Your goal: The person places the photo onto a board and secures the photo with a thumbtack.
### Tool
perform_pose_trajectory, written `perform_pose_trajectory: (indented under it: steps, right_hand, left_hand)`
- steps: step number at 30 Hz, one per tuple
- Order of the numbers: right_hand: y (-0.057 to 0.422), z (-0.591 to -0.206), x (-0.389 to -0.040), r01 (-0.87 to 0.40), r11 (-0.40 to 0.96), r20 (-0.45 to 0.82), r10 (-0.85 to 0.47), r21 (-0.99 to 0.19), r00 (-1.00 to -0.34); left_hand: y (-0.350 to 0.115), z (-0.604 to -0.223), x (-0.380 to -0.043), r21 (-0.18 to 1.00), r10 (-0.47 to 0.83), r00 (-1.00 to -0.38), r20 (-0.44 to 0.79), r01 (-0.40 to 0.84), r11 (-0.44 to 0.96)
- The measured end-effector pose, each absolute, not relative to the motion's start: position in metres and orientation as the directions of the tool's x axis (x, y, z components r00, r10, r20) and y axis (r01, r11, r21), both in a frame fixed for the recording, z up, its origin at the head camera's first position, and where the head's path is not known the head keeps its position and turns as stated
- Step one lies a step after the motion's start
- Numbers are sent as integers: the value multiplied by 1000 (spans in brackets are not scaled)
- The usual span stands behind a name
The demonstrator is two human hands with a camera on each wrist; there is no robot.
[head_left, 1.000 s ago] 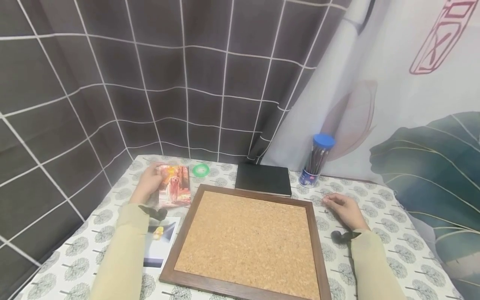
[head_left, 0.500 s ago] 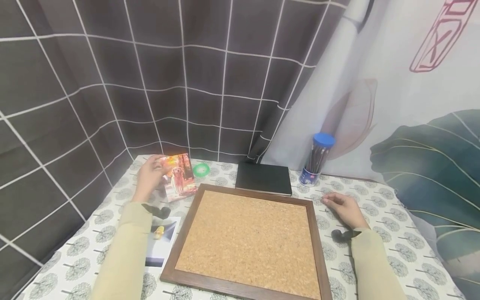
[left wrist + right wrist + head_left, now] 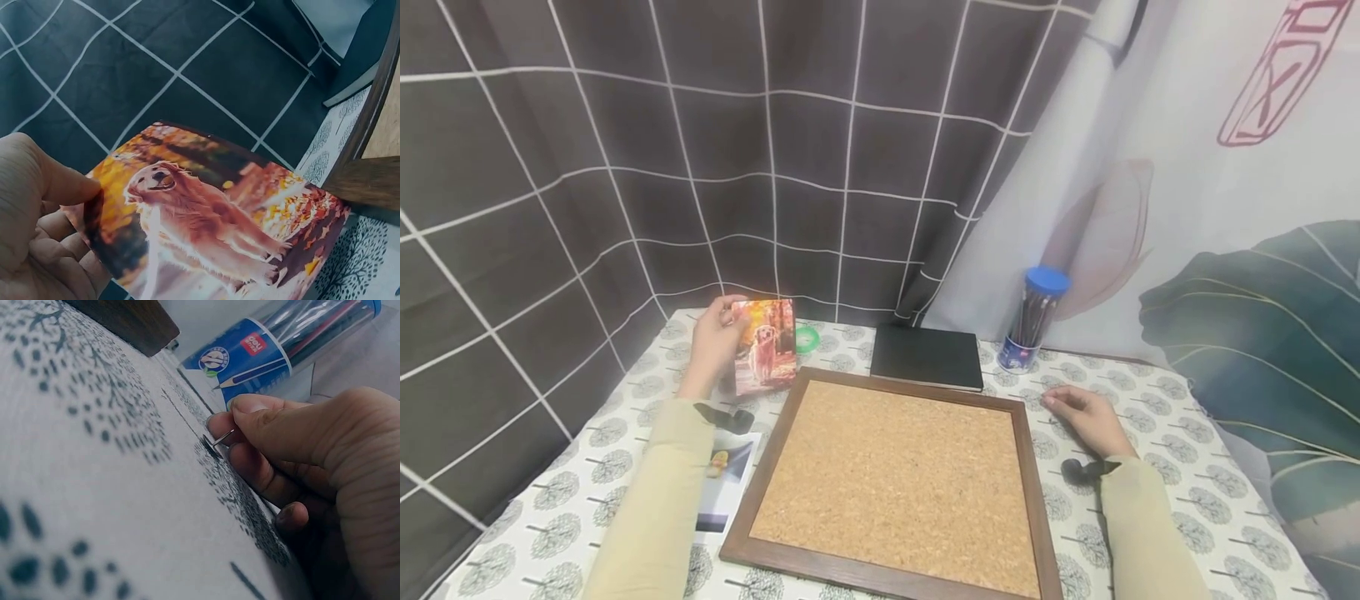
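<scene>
Head view shows, from left, the left grip (image 3: pixel 715 337) clamped on the dog photo (image 3: pixel 767 350), in front of the green ring (image 3: pixel 807 339) and near the far left corner of the corkboard (image 3: pixel 895 483). Farther right, the right grip (image 3: pixel 1092 419) has fingers loosely bent at the tabletop (image 3: pixel 1187 475), just beside a pin (image 3: pixel 212 447); whether they touch it, I cannot tell.

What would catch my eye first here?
Probably the large framed corkboard, lying front and centre. Next, the fiery autumn dog picture pinched in the left hand, near the board's far left corner. The blue-lidded pencil tub stands beyond the board's far right corner.
</scene>
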State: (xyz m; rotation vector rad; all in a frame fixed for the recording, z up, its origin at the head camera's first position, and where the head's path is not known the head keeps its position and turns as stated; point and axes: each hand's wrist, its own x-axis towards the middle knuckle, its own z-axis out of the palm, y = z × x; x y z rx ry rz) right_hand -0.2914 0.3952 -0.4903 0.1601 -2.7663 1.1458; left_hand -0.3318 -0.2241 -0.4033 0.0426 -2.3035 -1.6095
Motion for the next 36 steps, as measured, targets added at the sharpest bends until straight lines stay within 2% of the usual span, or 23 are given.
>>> perform_pose_trajectory:
  steps: [6,14,23,27,32,36]
  right_hand:
    - [395,-489,-291,-144,704,160,-43,-696,-986]
    - [394,-487,-290,-130,714,147,-38,-688,-988]
    - [394,-490,-293,-163,703,182,-49,-692,-982]
    - [394,-491,-294,-178,700,197,-54,-691,-979]
    - [394,-492,-293,-174,706,195,-53,-686,-979]
    - [396,-492,-295,-177,714,200,-53,-678,-978]
  left_hand:
    - [-225,-398,-328,907,-212,-945,249,150,393]
    - [-224,-383,-321,945,-245,-942,230,155,288]
    - [-203,-386,-327,964,-60,-983,175,158,213]
    - [-194,-393,-328,961,37,-990,135,140,239]
    - [-179,-402,-327,928,80,-993,91,114,355]
    - [-166,-410,-326,912,122,-990,75,117,394]
